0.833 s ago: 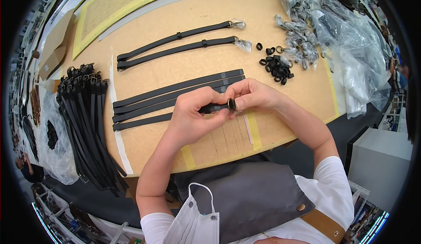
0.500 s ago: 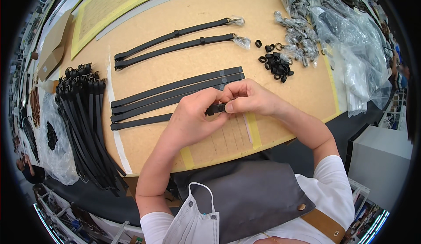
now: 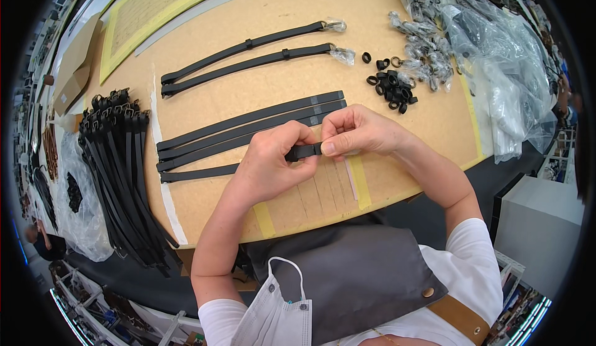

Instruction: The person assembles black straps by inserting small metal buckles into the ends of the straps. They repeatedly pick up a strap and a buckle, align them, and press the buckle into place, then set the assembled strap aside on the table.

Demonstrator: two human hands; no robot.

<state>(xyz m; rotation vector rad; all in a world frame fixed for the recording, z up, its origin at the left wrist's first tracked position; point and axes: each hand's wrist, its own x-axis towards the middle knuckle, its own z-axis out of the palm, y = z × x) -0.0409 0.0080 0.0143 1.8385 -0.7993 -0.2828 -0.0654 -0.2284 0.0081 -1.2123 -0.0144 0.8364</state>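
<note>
A black strap [image 3: 202,173] runs along the table into my left hand [image 3: 270,163], whose thumb and fingers are closed around it. A short stretch of it shows between my hands, where my right hand [image 3: 363,136] pinches a dark piece at its end. That piece looks like a small black loop, mostly hidden by my fingertips. Just beyond my hands lie further black straps [image 3: 248,122], side by side, with translucent bands near their right ends. Farther back are two finished-looking straps [image 3: 273,37], each with a loop and a plastic-wrapped metal clasp [image 3: 335,25].
A pile of black loops [image 3: 392,90] sits at the right, beside plastic-wrapped metal clasps [image 3: 428,54] and large clear bags [image 3: 490,79]. Many black straps with buckles [image 3: 118,159] hang over the table's left edge. Yellow tape [image 3: 359,187] marks the near edge.
My hands have drawn slightly apart, so more of the strap shows between them. My right hand has shifted a little to the right.
</note>
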